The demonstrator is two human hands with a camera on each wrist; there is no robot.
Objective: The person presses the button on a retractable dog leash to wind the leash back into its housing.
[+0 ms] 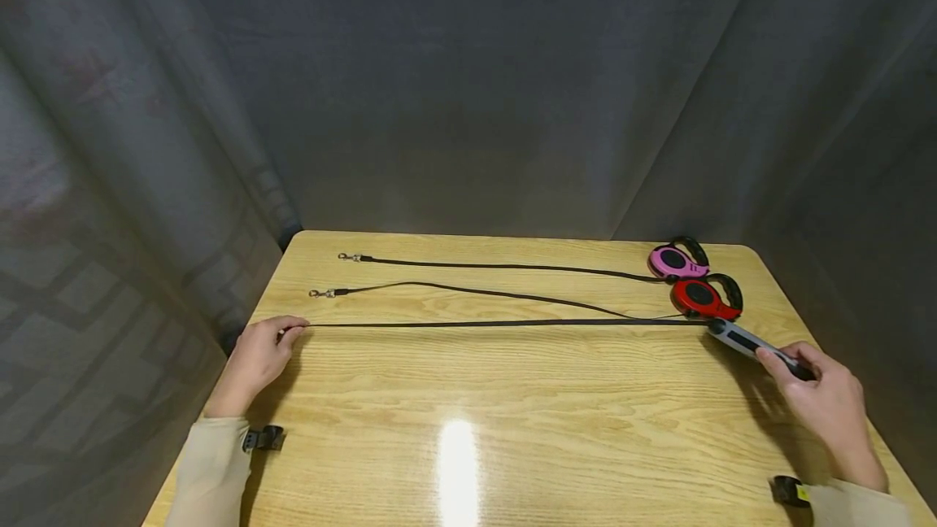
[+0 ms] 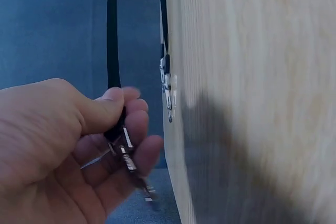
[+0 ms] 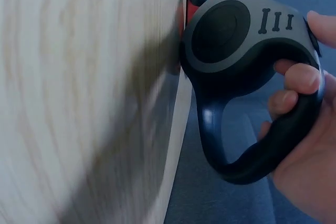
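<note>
A grey and black retractable dog leash (image 3: 254, 17) is gripped by its looped handle in my right hand (image 1: 823, 393), held above the table's right side. Its black strap (image 1: 476, 324) runs taut across to my left hand (image 1: 259, 356), where thumb and fingers pinch the end. The metal clip (image 2: 128, 161) dangles against the left fingers. Beyond the strap lies a red retractable leash (image 1: 697, 297), its own strap slightly curved and its clip (image 1: 322, 293) at the left. Farther back is a pink retractable leash (image 1: 673, 261), strap stretched leftward to a metal clip (image 1: 350, 257).
The wooden table (image 1: 468, 381) has grey curtains (image 1: 454, 104) behind it and on both sides. A bright light reflection (image 1: 458, 462) shows on the front of the tabletop. The red and pink leash bodies sit close together at the back right.
</note>
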